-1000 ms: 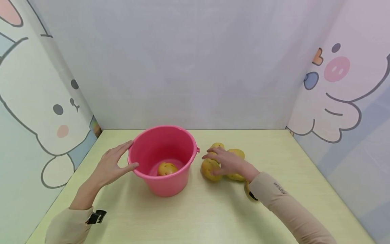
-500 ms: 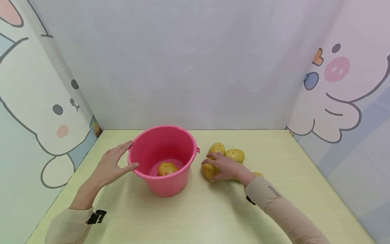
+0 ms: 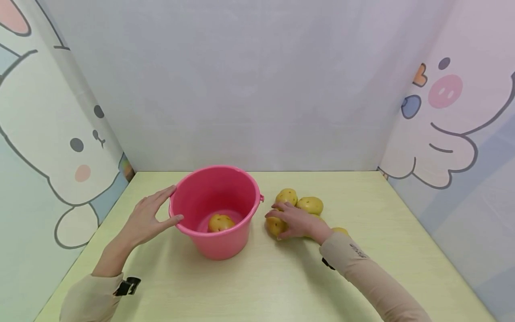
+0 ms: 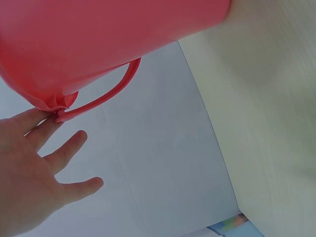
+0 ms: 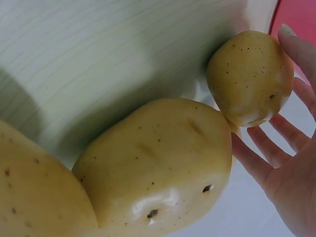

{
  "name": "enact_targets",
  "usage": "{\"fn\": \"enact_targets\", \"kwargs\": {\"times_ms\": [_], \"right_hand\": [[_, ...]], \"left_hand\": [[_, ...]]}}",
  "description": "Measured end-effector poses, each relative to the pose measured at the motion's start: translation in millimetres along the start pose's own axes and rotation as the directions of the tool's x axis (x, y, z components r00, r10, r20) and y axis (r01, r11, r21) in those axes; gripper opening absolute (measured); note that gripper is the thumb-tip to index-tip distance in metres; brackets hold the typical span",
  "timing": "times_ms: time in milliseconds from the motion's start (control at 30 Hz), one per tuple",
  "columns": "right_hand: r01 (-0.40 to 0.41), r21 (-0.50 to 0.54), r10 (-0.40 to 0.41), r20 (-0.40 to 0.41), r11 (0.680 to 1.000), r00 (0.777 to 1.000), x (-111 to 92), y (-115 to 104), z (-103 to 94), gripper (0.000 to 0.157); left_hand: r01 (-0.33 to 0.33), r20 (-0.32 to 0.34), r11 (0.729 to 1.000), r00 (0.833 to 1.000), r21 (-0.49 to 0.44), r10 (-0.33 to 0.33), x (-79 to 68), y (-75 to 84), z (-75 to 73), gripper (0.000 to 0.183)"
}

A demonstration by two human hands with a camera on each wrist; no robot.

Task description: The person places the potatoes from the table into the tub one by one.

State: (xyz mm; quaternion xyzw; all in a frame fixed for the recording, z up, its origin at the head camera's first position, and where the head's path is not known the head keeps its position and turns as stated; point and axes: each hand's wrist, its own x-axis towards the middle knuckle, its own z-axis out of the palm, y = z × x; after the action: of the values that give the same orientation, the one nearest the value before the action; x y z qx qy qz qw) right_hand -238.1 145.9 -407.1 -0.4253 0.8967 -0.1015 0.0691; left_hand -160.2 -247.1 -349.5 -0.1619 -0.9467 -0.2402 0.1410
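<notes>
A pink bucket (image 3: 219, 246) stands left of the table's middle with one yellow potato (image 3: 220, 222) on its bottom. My left hand (image 3: 142, 221) rests on the bucket's left rim, thumb and fingers spread. In the left wrist view two fingertips touch the rim beside the hanging pink handle (image 4: 106, 98); the other fingers stretch free. Over a potato (image 3: 275, 226) right of the bucket, my right hand (image 3: 297, 220) has its thumb and fingers round it. The right wrist view shows this potato (image 5: 249, 79) between thumb and fingers, seemingly still on the table.
Behind my right hand lie two potatoes, one at the back (image 3: 287, 196) and one to its right (image 3: 310, 205). Others are partly hidden under the right hand and sleeve (image 3: 358, 259). Printed cloth walls (image 3: 257, 89) enclose the table (image 3: 241, 290) at back and sides.
My right hand has lowered slightly onto the near-left potato and closed round it, its forearm shifting left. The left hand and bucket have stayed put.
</notes>
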Motion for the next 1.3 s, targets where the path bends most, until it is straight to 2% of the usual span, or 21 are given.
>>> {"fn": "enact_targets", "kwargs": {"times_ms": [233, 600, 900, 1300], "right_hand": [[-0.004, 0.027, 0.003, 0.017, 1.000, 1.000, 2.7, 1.7, 3.8, 0.059], [-0.109, 0.063, 0.105, 0.068, 0.992, 0.992, 7.0, -0.1, 8.1, 0.063], [-0.075, 0.054, 0.072, 0.052, 0.996, 0.996, 9.4, -3.2, 9.7, 0.063], [-0.085, 0.073, 0.081, 0.050, 0.994, 0.995, 8.0, 0.8, 11.8, 0.062]], "left_hand": [[-0.001, 0.001, 1.000, 1.000, 0.004, 0.001, -0.5, 0.1, 0.0, 0.079], [-0.004, -0.001, 1.000, 1.000, 0.010, 0.004, -0.9, 0.8, -1.1, 0.079], [-0.006, -0.005, 1.000, 1.000, 0.012, 0.006, -1.5, 0.8, -0.7, 0.078], [-0.002, -0.002, 1.000, 1.000, 0.010, 0.002, -0.6, 1.6, -0.6, 0.078]]}}
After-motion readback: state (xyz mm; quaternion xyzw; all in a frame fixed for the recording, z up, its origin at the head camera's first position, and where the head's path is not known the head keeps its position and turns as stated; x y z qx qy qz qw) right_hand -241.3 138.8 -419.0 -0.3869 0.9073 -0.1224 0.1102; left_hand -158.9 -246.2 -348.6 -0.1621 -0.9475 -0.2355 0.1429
